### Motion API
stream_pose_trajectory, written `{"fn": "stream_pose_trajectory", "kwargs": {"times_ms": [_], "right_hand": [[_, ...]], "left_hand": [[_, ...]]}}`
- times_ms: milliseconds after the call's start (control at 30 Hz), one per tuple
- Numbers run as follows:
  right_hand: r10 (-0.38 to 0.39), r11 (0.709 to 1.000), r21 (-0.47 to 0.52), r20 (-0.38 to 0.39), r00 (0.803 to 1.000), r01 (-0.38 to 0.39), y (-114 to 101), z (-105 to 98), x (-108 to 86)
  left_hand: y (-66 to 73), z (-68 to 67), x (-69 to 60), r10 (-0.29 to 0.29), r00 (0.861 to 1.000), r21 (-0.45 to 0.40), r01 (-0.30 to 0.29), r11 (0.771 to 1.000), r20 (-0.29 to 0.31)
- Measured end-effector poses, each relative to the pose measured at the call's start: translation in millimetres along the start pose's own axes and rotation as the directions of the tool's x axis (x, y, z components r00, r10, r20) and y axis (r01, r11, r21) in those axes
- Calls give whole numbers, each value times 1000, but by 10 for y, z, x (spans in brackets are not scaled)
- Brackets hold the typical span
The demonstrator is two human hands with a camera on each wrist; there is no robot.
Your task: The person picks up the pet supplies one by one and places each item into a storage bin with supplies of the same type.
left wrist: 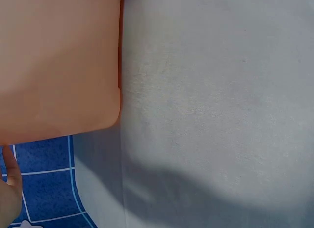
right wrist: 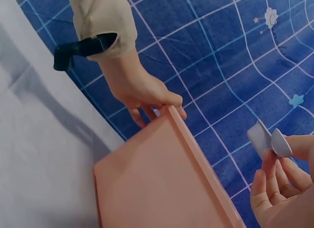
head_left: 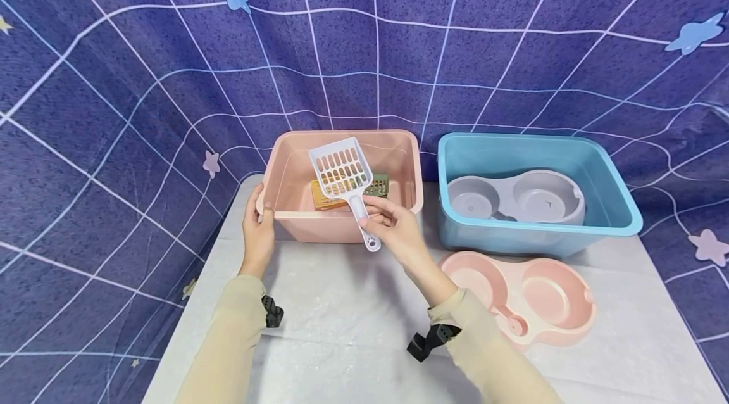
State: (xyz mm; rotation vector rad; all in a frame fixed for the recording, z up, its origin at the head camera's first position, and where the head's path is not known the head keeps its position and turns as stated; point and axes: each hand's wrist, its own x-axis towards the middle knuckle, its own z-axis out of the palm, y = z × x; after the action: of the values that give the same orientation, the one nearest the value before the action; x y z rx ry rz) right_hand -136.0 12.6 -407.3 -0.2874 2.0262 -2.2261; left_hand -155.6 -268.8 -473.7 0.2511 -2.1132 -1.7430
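Scoop [head_left: 351, 195]: pale, slotted head, hole at the handle's end. Held up clear of the surface, tilted, head over the pink bin's opening as I look down, handle end pointing back and slightly right.

Nearest: two beige sleeves [head_left: 228, 340], a black device [head_left: 435, 339] worn at each wrist. Under them, the white surface [head_left: 330, 340], with soft shadows on it.

Right side, near: pink bowl [head_left: 515, 280], two joined basins, resting on the surface in front of the blue bin. Right sleeve covers part of its left edge from here.

Right hand [head_left: 397, 227]: pinches the scoop's handle between thumb and fingers. Left hand [head_left: 259, 227]: grips the pink bin's rim at the near left corner, confirmed in the right wrist view.

Pink bin [head_left: 319, 230]: stands upright on the surface, left of the blue bin, a narrow gap between. On its floor, a yellow piece [head_left: 320, 200] and a green piece [head_left: 378, 185], both slotted, partly hidden behind the scoop; full shapes cannot be told.

Blue bin [head_left: 512, 237]: upright, containing a grey bowl [head_left: 505, 192], also two basins.

Farthest: blue cloth [head_left: 364, 49], pale grid lines and stars, hanging behind both bins.
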Motion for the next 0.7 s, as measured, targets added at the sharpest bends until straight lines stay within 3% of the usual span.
{"fn": "stream_pose_trajectory", "kwargs": {"times_ms": [200, 700], "right_hand": [[9, 999, -33, -13, 1000, -10, -28, -17, 100], [17, 997, -72, -40, 999, -20, -33, -41, 310]], "left_hand": [[-220, -3, 70, 9, 1000, 23, -8, 1000, -25], [-222, 4, 68, 2, 1000, 34, -1, 999, -29]]}}
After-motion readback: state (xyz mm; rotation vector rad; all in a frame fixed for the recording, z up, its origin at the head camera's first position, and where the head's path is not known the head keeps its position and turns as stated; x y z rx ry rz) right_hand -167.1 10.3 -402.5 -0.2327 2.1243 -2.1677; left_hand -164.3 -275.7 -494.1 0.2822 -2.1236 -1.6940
